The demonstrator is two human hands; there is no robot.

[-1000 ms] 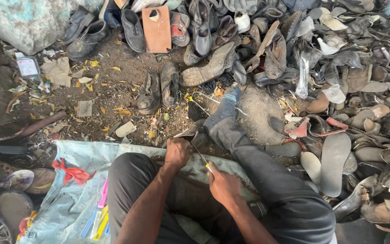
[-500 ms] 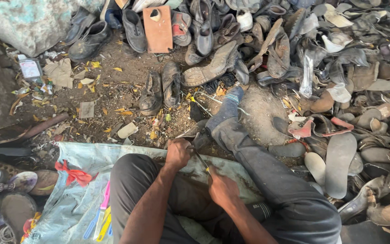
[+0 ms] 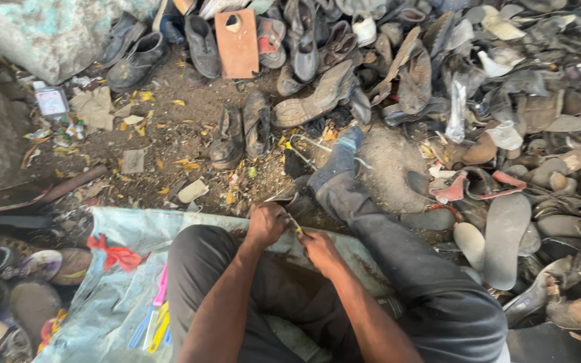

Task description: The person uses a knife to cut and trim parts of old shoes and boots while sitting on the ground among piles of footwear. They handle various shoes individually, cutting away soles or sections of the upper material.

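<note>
A small dark shoe piece (image 3: 289, 199) is gripped in the left hand (image 3: 265, 224), fingers closed round it, just above the knees and over the edge of the pale blue sheet (image 3: 112, 282). A thin tool with a yellowish handle (image 3: 296, 225) is held in the right hand (image 3: 319, 250), fist closed, tip set against the piece. What kind of tool it is can't be told; too small and partly hidden.

Progress, judged only: work on the piece looks under way, not finished, since both hands are closed on it and tool contact is kept. No completed pair is seen set apart nearby. A great heap of worn shoes and soles (image 3: 479, 107) lies on the dirt floor (image 3: 189, 114) to the front and right, so plenty appears left.

Materials etc.: piece looks stiff, dark, leathery. Heap is cracked leather, grey rubber soles, flat oval insoles, all dusty. A flat orange-brown board (image 3: 238, 44) lies among the shoes. Sheet is woven plastic, crumpled, w/ a red scrap (image 3: 117, 257) and coloured plastic sticks (image 3: 155, 316) on it. Floor is gritty, strewn w/ yellow leaves and paper bits.
</note>
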